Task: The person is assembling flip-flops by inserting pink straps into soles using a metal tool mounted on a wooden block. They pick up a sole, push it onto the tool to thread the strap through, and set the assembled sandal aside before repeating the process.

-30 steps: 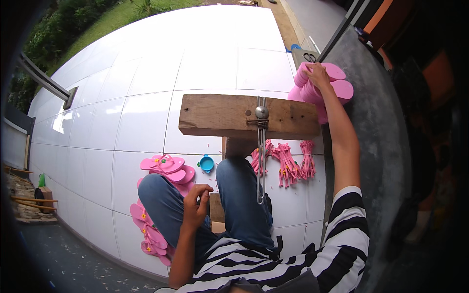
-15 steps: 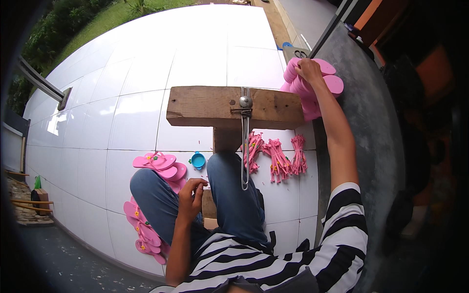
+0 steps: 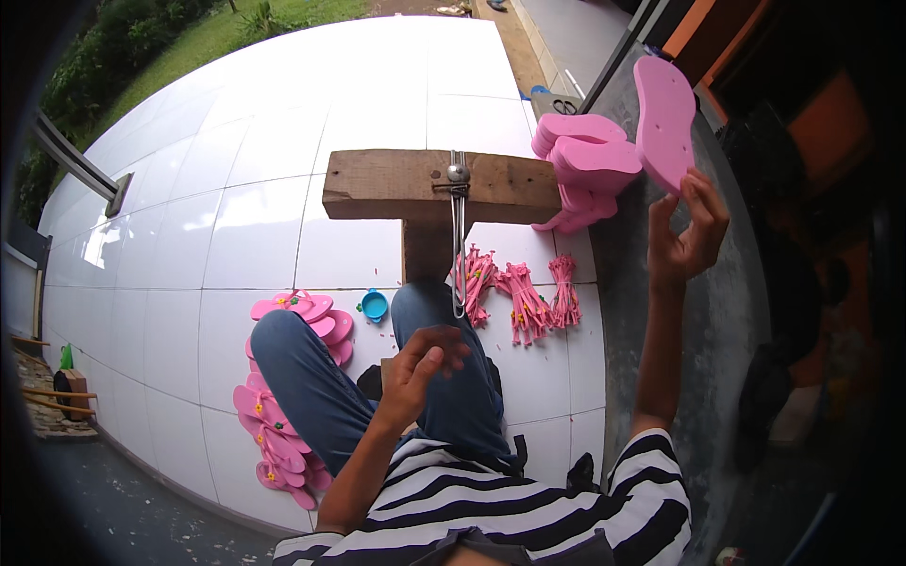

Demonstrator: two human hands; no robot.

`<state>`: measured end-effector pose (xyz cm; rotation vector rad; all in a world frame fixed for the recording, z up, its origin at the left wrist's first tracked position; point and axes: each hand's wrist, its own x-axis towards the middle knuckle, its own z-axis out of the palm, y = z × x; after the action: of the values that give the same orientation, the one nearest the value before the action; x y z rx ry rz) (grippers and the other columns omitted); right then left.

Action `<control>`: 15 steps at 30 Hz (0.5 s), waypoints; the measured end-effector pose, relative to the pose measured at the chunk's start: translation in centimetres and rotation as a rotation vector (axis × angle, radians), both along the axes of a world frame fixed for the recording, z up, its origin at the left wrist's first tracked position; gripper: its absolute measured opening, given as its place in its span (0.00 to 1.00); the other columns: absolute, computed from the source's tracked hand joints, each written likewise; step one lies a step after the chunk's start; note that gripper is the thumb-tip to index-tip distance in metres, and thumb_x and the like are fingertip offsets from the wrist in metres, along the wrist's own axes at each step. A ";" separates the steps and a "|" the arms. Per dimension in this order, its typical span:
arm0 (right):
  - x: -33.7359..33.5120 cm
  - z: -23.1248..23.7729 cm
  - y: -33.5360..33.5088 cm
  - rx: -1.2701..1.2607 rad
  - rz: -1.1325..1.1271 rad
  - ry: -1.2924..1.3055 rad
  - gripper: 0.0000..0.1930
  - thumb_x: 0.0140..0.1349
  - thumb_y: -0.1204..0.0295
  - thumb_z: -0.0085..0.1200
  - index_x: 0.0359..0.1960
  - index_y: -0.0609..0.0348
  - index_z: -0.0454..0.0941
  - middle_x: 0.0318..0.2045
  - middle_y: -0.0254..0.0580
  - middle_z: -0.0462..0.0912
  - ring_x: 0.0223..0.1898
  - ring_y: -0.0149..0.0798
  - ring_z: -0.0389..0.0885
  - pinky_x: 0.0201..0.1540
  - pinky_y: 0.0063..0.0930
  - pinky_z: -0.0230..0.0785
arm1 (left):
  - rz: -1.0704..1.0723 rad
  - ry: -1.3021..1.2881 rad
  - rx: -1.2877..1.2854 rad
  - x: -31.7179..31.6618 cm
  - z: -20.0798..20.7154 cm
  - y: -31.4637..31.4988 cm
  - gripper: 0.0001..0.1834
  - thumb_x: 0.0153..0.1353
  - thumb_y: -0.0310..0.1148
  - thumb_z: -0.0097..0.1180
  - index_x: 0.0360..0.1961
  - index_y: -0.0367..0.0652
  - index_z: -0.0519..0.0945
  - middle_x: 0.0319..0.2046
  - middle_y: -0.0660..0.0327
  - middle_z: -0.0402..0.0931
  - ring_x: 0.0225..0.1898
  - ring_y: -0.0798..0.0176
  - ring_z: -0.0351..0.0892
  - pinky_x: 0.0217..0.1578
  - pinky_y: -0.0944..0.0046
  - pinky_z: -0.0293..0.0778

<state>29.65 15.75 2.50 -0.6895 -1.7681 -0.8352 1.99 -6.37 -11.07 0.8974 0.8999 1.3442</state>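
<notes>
My right hand (image 3: 691,231) is raised at the right, pinching one end of a pink flip-flop sole (image 3: 663,123) between thumb and fingers. The sole has small strap holes and no strap. Just left of it stand stacks of similar pink soles (image 3: 593,162). Over my lap, my left hand (image 3: 420,368) holds nothing, its fingers loosely stretched out and somewhat blurred. In front of me is a T-shaped wooden block (image 3: 377,184), with a long metal wire tool (image 3: 460,217) hooked on a nail and hanging down its front.
Bundles of pink straps (image 3: 528,307) lie on the white tiles (image 3: 255,236) right of my knee. Left of it sit a small blue cup (image 3: 375,305) and several strapped pink flip-flops (image 3: 269,424). Scissors (image 3: 564,106) lie beyond the soles.
My right hand has lifted a sole off the stack and brought it right and nearer to me. My left hand has moved slightly right, its fingers now more extended.
</notes>
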 end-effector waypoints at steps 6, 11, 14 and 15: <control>-1.5 -4.4 -22.5 -0.559 0.512 -0.212 0.15 0.53 0.77 0.68 0.41 0.52 0.78 0.45 0.35 0.66 0.53 0.36 0.70 0.52 0.23 0.77 | -0.332 -0.349 0.179 4.8 6.7 2.3 0.58 0.58 0.66 0.58 0.75 0.41 0.43 0.66 0.46 0.60 0.61 0.48 0.73 0.60 0.51 0.68; -2.9 -7.8 -24.7 -0.645 0.685 -0.414 0.16 0.53 0.71 0.69 0.43 0.54 0.81 0.46 0.36 0.73 0.50 0.39 0.77 0.50 0.30 0.79 | -0.313 -0.026 0.154 2.2 7.1 0.7 0.29 0.61 0.40 0.65 0.60 0.39 0.71 0.50 0.49 0.79 0.56 0.48 0.78 0.56 0.52 0.74; -3.0 -7.1 -24.3 -0.977 0.616 0.164 0.28 0.52 0.66 0.71 0.54 0.56 0.74 0.49 0.44 0.73 0.51 0.45 0.76 0.49 0.36 0.76 | -0.200 0.098 0.527 0.9 6.9 0.1 0.17 0.54 0.27 0.68 0.46 0.39 0.80 0.41 0.53 0.85 0.54 0.49 0.79 0.55 0.54 0.75; -3.8 -7.2 -23.9 -1.000 0.666 0.311 0.29 0.52 0.65 0.71 0.55 0.57 0.73 0.50 0.47 0.73 0.52 0.47 0.76 0.50 0.38 0.75 | -0.216 0.234 0.649 0.0 6.5 0.6 0.21 0.49 0.26 0.70 0.46 0.39 0.80 0.44 0.54 0.85 0.55 0.49 0.80 0.55 0.54 0.75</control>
<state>25.90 -8.17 -4.68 -0.7100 -1.8781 0.6360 2.04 -5.82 -4.59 1.6287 0.5104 1.3755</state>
